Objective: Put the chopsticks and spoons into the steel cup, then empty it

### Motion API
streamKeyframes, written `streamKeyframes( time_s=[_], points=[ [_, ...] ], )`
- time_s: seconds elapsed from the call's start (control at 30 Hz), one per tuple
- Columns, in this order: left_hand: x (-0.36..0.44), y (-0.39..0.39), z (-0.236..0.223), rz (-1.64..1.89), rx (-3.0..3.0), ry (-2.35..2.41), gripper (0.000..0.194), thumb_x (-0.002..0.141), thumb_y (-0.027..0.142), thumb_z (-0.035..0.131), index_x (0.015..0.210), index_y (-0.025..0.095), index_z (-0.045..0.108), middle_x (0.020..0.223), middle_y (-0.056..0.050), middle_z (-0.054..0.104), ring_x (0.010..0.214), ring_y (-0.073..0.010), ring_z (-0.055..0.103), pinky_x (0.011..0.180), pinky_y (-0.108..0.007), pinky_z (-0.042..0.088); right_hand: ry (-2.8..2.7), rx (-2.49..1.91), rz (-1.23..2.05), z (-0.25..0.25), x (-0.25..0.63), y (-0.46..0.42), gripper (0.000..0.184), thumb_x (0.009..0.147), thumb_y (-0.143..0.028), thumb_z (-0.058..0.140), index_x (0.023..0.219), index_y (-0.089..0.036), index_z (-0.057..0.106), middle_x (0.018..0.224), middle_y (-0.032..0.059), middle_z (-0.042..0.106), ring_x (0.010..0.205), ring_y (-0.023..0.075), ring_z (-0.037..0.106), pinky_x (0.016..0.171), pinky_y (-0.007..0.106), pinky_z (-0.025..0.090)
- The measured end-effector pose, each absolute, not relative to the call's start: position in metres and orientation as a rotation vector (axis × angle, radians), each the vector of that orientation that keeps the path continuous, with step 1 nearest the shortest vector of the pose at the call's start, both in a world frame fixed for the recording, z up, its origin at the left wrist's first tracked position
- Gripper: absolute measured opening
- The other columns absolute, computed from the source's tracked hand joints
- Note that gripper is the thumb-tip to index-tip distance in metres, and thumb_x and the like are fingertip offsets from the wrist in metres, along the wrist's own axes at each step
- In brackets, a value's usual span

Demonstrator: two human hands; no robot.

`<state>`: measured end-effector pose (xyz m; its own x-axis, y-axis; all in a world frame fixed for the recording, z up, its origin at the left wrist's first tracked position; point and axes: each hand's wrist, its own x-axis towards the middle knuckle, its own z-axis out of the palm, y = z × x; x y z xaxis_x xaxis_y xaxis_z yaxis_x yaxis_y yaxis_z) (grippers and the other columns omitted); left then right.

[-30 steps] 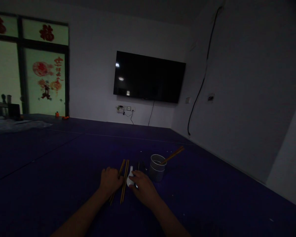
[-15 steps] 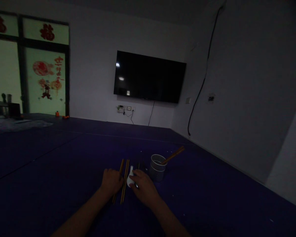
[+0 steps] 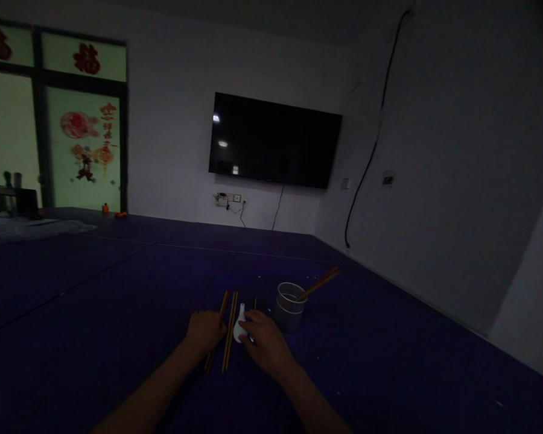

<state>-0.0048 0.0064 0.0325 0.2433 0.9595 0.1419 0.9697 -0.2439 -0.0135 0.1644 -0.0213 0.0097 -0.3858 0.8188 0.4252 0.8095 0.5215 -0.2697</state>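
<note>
The room is dim. My left hand (image 3: 204,333) lies curled, knuckles up, over the near ends of a pair of wooden chopsticks (image 3: 230,325) that lie side by side on the dark blue surface (image 3: 117,301). My right hand (image 3: 265,342) is closed over the near end of a white spoon (image 3: 240,323) just right of the chopsticks. A dark utensil (image 3: 256,302) lies past my right fingers. A grey cylindrical holder (image 3: 289,306) stands right of that, with one wooden stick (image 3: 319,283) leaning out of it to the right.
The blue surface stretches far left and back to a white wall with a black screen (image 3: 274,141) and sockets (image 3: 230,199). A window with red paper cuttings (image 3: 84,141) is at the left. A white wall runs along the right side.
Both hands have stayed over the chopsticks and spoon, shifting only slightly. The holder and its stick have not moved.
</note>
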Motion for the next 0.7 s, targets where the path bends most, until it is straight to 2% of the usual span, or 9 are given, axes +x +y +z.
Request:
streamKeyframes(
  time_s=[0.7],
  points=[
    [-0.0037,0.0109,0.0302,-0.155,-2.424,-1.854,0.032,0.083,0.025,0.041,0.089,0.011,0.070,0.089,-0.017,0.070,0.088,-0.0283,0.067,0.078,-0.037,0.049,-2.249,-1.337,0.040,0.0105,0.1641,-0.0220,0.032,0.083,-0.021,0.054,0.114,-0.023,0.064,0.126,0.0078,0.057,0.121,0.0245,0.048,0.102,0.040,0.036]
  ],
)
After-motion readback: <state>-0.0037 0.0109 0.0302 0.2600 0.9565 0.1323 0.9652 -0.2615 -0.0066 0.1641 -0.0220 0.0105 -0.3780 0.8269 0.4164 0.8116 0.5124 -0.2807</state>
